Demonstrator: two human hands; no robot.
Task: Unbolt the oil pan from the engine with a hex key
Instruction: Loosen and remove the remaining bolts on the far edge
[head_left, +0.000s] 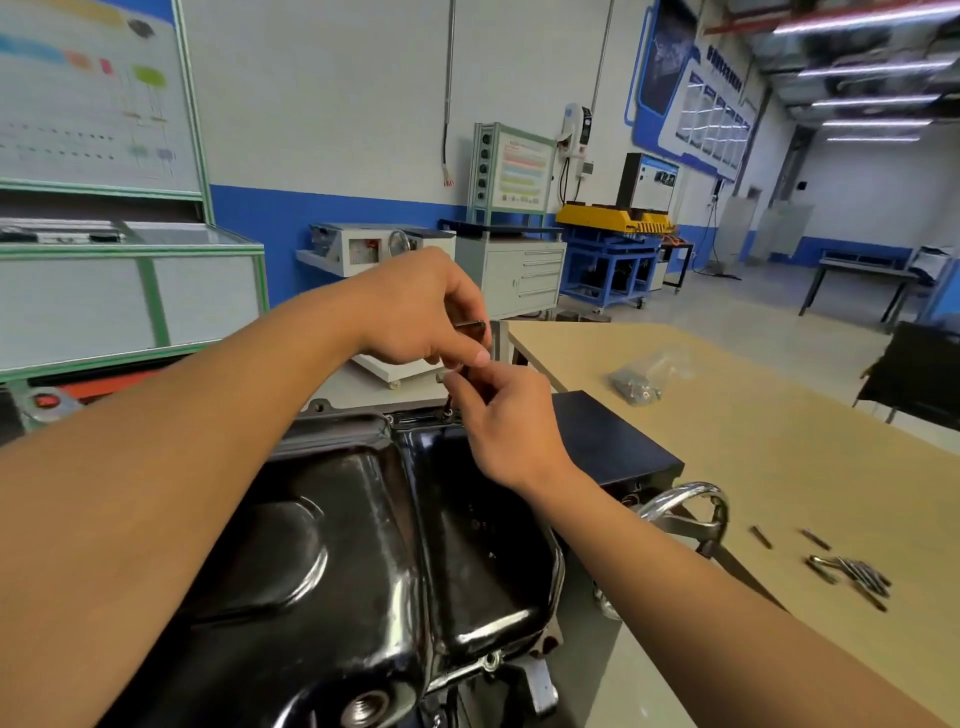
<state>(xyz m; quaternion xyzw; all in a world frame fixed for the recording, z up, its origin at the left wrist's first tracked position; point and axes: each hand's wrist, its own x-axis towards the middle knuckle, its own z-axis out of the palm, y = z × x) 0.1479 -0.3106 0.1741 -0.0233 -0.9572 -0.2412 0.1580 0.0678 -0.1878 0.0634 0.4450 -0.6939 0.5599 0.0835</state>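
At the far rim of the oil pan (363, 519), left hand (415, 312) and right hand (501, 421) were clamped together on the hex key (472, 326), mid-bolt. What looked like loose bolts (815, 539) on the table (727, 441) suggested several were out, pan not yet off.

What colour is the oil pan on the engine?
The oil pan is glossy black, with bright reflections; the head view shows it best.

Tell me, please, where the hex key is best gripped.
Grip the hex key by its horizontal top arm, from the left, as the left hand does; its shaft seems upright on the oil pan flange, so that arm likely gives leverage.
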